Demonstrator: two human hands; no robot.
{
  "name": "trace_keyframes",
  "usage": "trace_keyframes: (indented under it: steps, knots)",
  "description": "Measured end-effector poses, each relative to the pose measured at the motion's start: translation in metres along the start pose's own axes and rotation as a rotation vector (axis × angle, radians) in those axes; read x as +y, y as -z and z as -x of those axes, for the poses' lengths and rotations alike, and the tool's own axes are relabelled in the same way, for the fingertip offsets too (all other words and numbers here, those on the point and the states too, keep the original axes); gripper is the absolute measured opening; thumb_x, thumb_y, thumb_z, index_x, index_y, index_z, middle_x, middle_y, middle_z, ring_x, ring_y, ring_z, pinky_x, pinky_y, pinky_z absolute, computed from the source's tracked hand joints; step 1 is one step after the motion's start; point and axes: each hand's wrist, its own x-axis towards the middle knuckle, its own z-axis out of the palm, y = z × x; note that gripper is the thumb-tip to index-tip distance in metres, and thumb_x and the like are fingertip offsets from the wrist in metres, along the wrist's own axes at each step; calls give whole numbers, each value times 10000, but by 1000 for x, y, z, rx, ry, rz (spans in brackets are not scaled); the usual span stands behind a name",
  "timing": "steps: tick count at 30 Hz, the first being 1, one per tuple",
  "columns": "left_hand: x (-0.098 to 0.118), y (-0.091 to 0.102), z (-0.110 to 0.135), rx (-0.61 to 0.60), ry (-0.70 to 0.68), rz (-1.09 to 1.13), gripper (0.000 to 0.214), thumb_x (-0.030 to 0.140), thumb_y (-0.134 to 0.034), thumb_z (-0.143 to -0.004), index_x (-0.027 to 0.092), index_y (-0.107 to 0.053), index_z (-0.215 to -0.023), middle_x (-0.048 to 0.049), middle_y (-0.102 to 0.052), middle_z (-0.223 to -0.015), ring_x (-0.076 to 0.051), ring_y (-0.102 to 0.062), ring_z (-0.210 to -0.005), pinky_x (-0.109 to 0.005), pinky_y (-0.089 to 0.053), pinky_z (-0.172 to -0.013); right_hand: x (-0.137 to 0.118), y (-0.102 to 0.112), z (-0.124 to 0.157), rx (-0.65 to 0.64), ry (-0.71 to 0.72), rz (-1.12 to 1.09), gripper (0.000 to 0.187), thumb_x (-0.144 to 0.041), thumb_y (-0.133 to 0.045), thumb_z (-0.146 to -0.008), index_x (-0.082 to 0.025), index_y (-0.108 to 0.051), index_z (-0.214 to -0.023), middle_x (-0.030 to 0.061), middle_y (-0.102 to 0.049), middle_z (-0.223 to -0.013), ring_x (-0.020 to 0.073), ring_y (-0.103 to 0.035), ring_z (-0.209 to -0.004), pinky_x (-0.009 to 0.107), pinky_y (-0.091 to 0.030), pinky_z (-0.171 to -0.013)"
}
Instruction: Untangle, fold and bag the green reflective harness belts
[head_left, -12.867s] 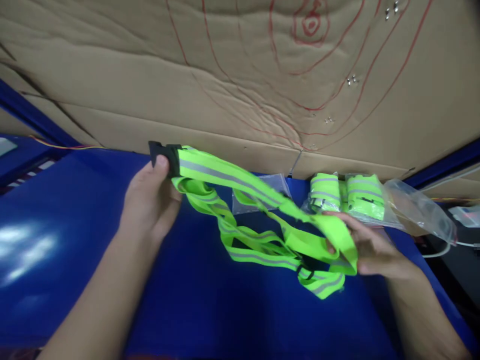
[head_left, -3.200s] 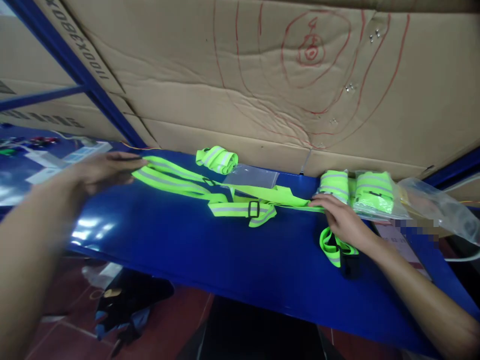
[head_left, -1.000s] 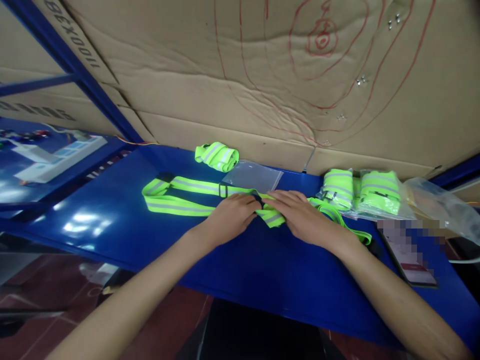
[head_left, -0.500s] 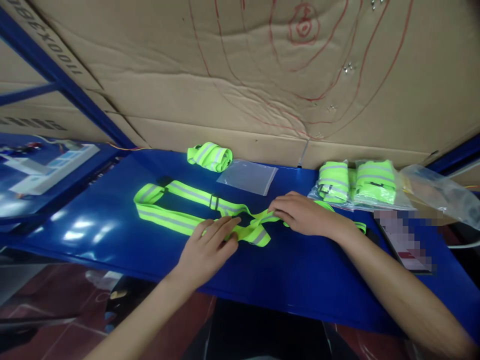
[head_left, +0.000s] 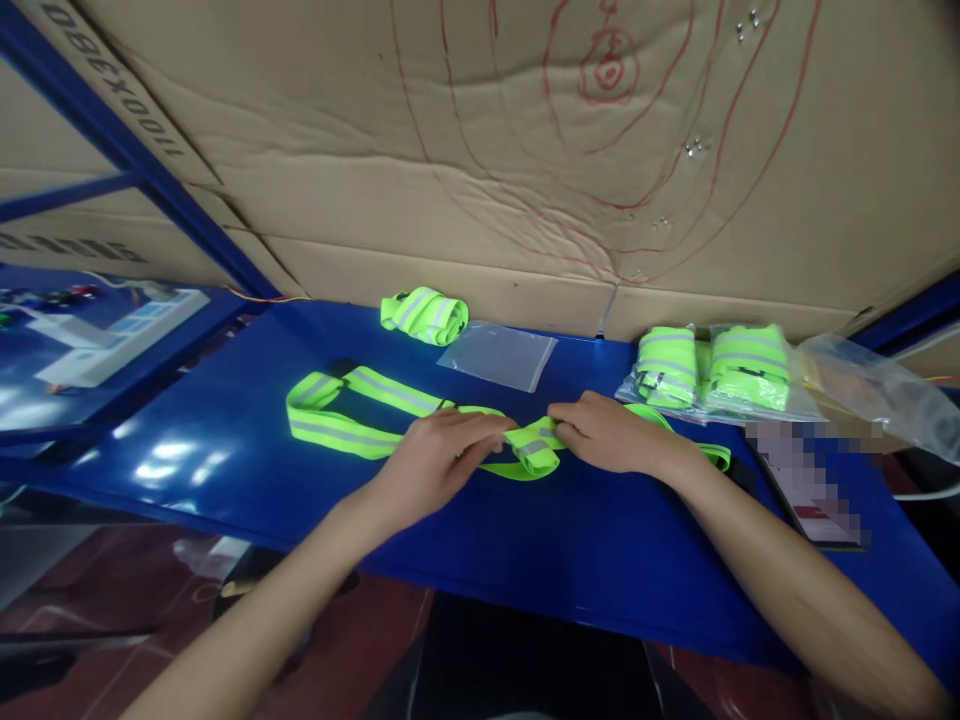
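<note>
Fingers, left hand and right hand, pinch strap — clear bag, roll behind.

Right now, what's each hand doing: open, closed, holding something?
Left hand: closed, gripping the reflective strap.
Right hand: closed, pinching the same reflective strap.

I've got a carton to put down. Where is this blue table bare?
Bare: the blue table left of the reflective strap, and its front strip before the left hand and right hand. Crowded: back right, with bagged rolls and a loose plastic bag.
</note>
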Motion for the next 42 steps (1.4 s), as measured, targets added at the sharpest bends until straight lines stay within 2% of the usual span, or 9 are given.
trace_keyframes:
  steps: [8,12,17,21,26,29,31,37,42]
  knots:
    - [13,21,-26,98,-55,89,282,151,-466,-1059,195,-702,-1207,-52,-778,-1021,-126,-738,-873,-239,-560,-771,1,4,-1,78,26,-60,215,-268,-398,-1070,-221,-605,-1037,10,-627,-796,179,-546,-751,318,-365,-726]
    - [26,38,-45,149,-17,-81,219,182,-546,-1004,179,-708,-1151,-69,-766,-1044,-165,-738,-913,-286,-571,-826,-7,12,3,249,169,-257,223,-326,-498,-1058,-223,-572,-1242,96,-681,-1191,230,-627,-1105,401,-464,-992]
    - [45,68,-65,82,-168,-289,246,224,-557,-1003,233,-732,-1175,-74,-718,-1073,-203,-701,-949,-340,-548,-832,-22,21,12,307,235,-613,919,-410,-792,-898,-326,-230,-1620,107,-309,-1704,265,-340,-1568,460,-337,-1270]
    - [59,89,-75,-39,-255,-69,382,69,-441,-942,245,-781,-930,-69,-651,-1072,-163,-670,-960,-284,-539,-771,-27,37,24,333,270,-688,1083,-467,-834,-861,-444,-104,-1661,17,-120,-1782,264,-233,-1626,482,-280,-1307]
    - [66,94,-89,-99,-109,94,408,56,-411,-892,222,-730,-700,-83,-622,-1090,-181,-659,-1005,-303,-581,-828,-36,48,30,308,249,-733,882,-453,-787,-908,-387,-283,-1629,50,-358,-1695,272,-385,-1548,464,-417,-1222]
    - [65,90,-93,-119,-101,120,420,27,-402,-851,225,-755,-738,-77,-618,-1114,-177,-655,-1006,-302,-575,-843,-38,42,25,325,180,-860,656,-433,-673,-993,-334,-376,-1570,68,-634,-1375,203,-666,-1125,352,-583,-912]
    - [63,89,-91,-153,-106,125,449,13,-395,-816,238,-784,-806,-71,-615,-1133,-172,-654,-1019,-291,-565,-838,-36,38,21,287,164,-928,560,-421,-651,-1000,-308,-450,-1511,29,-689,-1130,164,-658,-888,298,-563,-750]
    - [60,83,-74,-283,-80,-10,299,264,-489,-977,244,-787,-980,-75,-628,-1160,-220,-650,-1071,-387,-564,-959,-30,37,11,275,57,-823,195,-379,-686,-936,-200,-707,-1010,-11,-673,-870,153,-594,-792,266,-440,-662]
    - [64,53,-57,-96,-151,-511,305,469,-807,-863,226,-761,-1042,-97,-630,-1126,-265,-663,-952,-426,-567,-849,-34,34,8,372,-53,-742,116,-304,-652,-935,-200,-702,-939,-14,-686,-872,151,-595,-799,280,-422,-699]
